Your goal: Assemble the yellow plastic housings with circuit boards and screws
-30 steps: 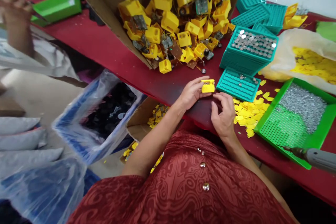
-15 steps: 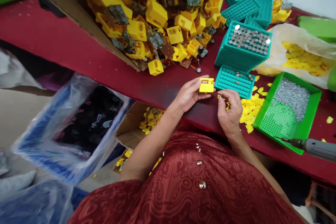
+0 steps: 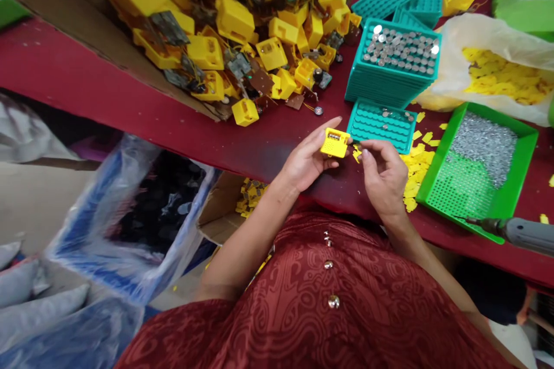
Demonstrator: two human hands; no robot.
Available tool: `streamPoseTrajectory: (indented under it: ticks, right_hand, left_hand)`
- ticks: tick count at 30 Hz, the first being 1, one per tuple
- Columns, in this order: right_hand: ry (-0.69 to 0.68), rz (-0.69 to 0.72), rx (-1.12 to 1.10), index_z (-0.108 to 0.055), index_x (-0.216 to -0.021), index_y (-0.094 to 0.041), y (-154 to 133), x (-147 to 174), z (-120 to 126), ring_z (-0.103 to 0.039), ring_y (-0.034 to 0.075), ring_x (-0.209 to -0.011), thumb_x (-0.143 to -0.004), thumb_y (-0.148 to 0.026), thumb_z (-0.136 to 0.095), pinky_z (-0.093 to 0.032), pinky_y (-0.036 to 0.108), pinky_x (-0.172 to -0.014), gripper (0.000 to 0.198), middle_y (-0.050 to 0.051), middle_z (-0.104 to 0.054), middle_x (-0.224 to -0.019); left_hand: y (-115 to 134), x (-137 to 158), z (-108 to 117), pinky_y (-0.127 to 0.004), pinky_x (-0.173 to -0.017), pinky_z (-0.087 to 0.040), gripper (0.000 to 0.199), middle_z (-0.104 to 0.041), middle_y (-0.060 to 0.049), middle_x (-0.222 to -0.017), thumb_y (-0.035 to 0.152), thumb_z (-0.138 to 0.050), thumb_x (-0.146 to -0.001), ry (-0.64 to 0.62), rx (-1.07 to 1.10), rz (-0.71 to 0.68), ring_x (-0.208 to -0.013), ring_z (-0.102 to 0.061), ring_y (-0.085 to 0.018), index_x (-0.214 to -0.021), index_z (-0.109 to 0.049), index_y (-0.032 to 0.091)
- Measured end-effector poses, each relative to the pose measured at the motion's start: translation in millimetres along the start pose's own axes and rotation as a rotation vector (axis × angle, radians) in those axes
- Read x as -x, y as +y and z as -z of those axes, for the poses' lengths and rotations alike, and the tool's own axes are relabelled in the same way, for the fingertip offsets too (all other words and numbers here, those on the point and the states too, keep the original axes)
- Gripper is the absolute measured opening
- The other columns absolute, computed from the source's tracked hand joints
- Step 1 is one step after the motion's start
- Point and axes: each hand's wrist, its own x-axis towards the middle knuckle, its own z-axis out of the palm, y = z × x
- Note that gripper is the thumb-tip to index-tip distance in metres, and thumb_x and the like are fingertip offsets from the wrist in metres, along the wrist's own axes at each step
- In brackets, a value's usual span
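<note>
My left hand holds a small yellow plastic case between thumb and fingers. Silvery round cells show in the slot at its top, above a patch of small holes. Close by on the right, my right hand is closed in a pinch, its fingertips just short of the case. A small yellow piece shows at those fingertips; whether it is held or lies on the table I cannot tell. Behind the hands is a teal ribbed tray with a few button cells on it.
A carton of yellow housings with wires spills onto the red table. Right of the hands are stacked teal trays, loose yellow covers, a green basket of screws and a power screwdriver. Below left stands a plastic-lined blue crate.
The yellow case has tilted in my left hand. My right hand stays pinched beside it, turned slightly. The whole view has shifted a little.
</note>
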Motion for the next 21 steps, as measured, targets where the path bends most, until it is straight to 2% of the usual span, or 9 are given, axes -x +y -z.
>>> streamPoseTrajectory:
  ticks: [3,9,13,16,21]
  right_hand:
    - [-0.009,-0.057,-0.074,-0.071,-0.11,-0.019,0.2,3.4,2.3,-0.075,0.017,-0.095,-0.104,-0.035,-0.057,-0.065,0.038,-0.088,0.023,0.007,-0.079,-0.105]
    - [0.016,-0.05,-0.086,-0.073,-0.107,-0.02,-3.9,5.9,9.0,-0.076,0.017,-0.095,-0.104,-0.034,-0.059,-0.064,0.039,-0.091,0.02,0.005,-0.079,-0.104]
    - [0.033,0.09,-0.006,-0.076,-0.098,-0.021,-9.0,5.5,15.9,-0.074,0.016,-0.093,-0.103,-0.028,-0.063,-0.064,0.033,-0.085,0.016,0.003,-0.078,-0.097]
    - [0.044,0.195,0.016,-0.079,-0.1,-0.021,-8.9,7.4,18.0,-0.074,0.015,-0.093,-0.104,-0.022,-0.063,-0.064,0.032,-0.085,0.017,0.003,-0.077,-0.097]
    - [0.082,0.217,-0.008,-0.08,-0.104,-0.021,-4.7,11.3,19.1,-0.074,0.014,-0.093,-0.103,-0.016,-0.064,-0.063,0.029,-0.084,0.017,0.003,-0.078,-0.1]
  left_hand:
    - [-1.6,4.6,-7.1,-0.021,-0.065,-0.057,0.06,-0.084,-0.012,-0.121,0.037,-0.062,-0.105,-0.007,0.037,0.021,-0.087,-0.08,-0.018,-0.162,-0.056,0.02]
    - [-3.4,8.6,-15.7,-0.023,-0.065,-0.056,0.057,-0.083,-0.012,-0.122,0.037,-0.06,-0.105,-0.009,0.023,0.039,-0.088,-0.079,-0.018,-0.159,-0.058,0.019]
    - [-8.1,10.1,-19.7,-0.023,-0.066,-0.056,0.054,-0.082,-0.011,-0.126,0.039,-0.063,-0.103,-0.001,-0.036,0.023,-0.092,-0.078,-0.019,-0.153,-0.064,0.021]
    - [-13.2,10.5,-22.0,-0.022,-0.065,-0.056,0.045,-0.081,-0.009,-0.123,0.038,-0.067,-0.101,0.005,-0.062,-0.027,-0.092,-0.075,-0.018,-0.143,-0.072,0.022]
    - [-18.5,10.2,-24.8,-0.021,-0.069,-0.058,0.048,-0.08,-0.006,-0.118,0.049,-0.077,-0.096,-0.029,-0.122,-0.113,-0.091,-0.073,-0.016,-0.137,-0.076,0.025]
